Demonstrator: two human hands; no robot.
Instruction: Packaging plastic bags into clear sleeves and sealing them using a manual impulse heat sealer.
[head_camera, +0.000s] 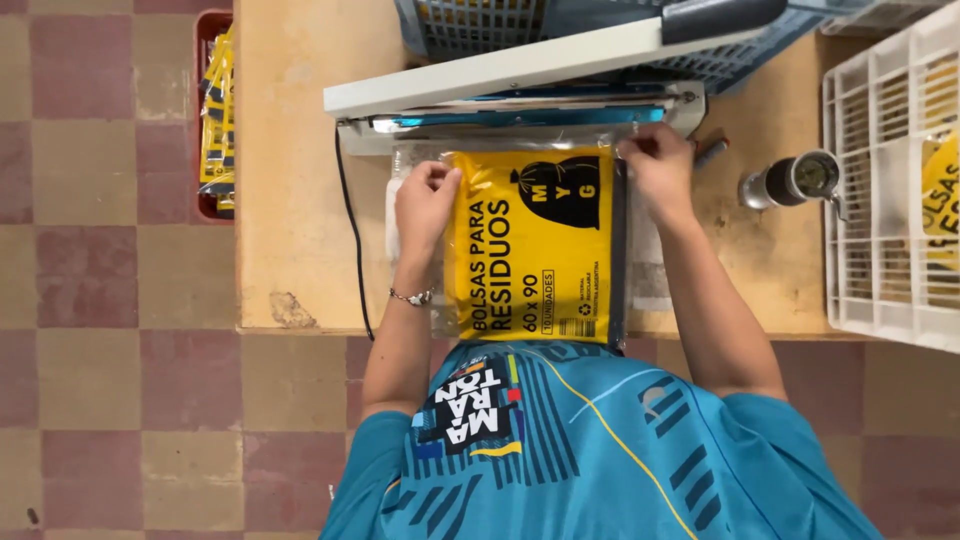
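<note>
A flat clear plastic packet with a yellow and black printed insert (535, 245) lies on the wooden table (290, 200). Its far open edge sits under the raised arm of a white heat sealer (520, 90). My left hand (425, 200) pinches the packet's far left corner. At the far right corner, close to the sealer's jaw, my right hand (655, 170) grips the packet.
A black cord (352, 240) runs from the sealer off the table's front edge. A red crate of yellow packets (215, 110) stands on the floor at left. A white plastic crate (890, 190) sits at right, a metal cup (795, 180) beside it, a blue basket (560, 25) behind.
</note>
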